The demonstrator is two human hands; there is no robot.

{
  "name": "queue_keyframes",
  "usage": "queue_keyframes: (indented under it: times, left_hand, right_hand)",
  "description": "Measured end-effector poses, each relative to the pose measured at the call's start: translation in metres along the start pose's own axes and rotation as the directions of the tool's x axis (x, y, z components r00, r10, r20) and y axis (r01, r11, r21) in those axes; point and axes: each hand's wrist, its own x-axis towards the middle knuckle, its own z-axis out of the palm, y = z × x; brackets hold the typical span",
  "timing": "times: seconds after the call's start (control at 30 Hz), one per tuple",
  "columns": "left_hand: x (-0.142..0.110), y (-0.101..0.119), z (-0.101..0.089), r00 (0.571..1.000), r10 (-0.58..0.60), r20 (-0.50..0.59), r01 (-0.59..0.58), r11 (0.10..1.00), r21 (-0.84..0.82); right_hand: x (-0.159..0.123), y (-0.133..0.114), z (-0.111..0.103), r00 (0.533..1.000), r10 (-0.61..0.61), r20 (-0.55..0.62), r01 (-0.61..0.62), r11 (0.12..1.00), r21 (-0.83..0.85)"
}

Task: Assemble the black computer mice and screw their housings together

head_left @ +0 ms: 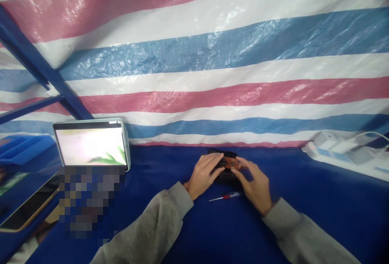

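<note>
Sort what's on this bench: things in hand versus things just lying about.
In hand: small black device, brown part on it, left hand, right hand, screwdriver close by.
Lying about: tablet, phone, power strip, blue bin.

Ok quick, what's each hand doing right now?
Left hand: fingers on the black device, gripping it.
Right hand: fingertips pinching the small brown part on it.

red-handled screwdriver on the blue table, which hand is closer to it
Right. The right hand hovers just above the thin red-handled screwdriver's handle end, fingers on the small black device. The left hand sits farther up-left, also on it.
</note>
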Motion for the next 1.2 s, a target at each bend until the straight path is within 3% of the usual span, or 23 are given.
queue_keyframes:
  times: [0.2,0.63,1.2]
  left_hand:
    - [-0.0051,-0.0053,0.0032,1.000,-0.012,-0.004,0.012,0.998,-0.058]
    - [-0.0027,-0.0022,0.0007,0.997,-0.075,-0.024,0.072,0.991,-0.114]
    - [-0.0018,-0.0026,0.0014,0.999,-0.023,-0.040,0.017,0.990,-0.137]
  right_hand:
    - [-0.0005,0.0009,-0.0004,0.998,0.064,0.022,-0.064,0.998,-0.010]
    - [-0.0002,-0.0033,-0.0029,0.998,0.060,0.022,-0.061,0.996,0.070]
    - [-0.0055,-0.0008,-0.0015,0.973,0.227,0.053,-0.231,0.967,0.110]
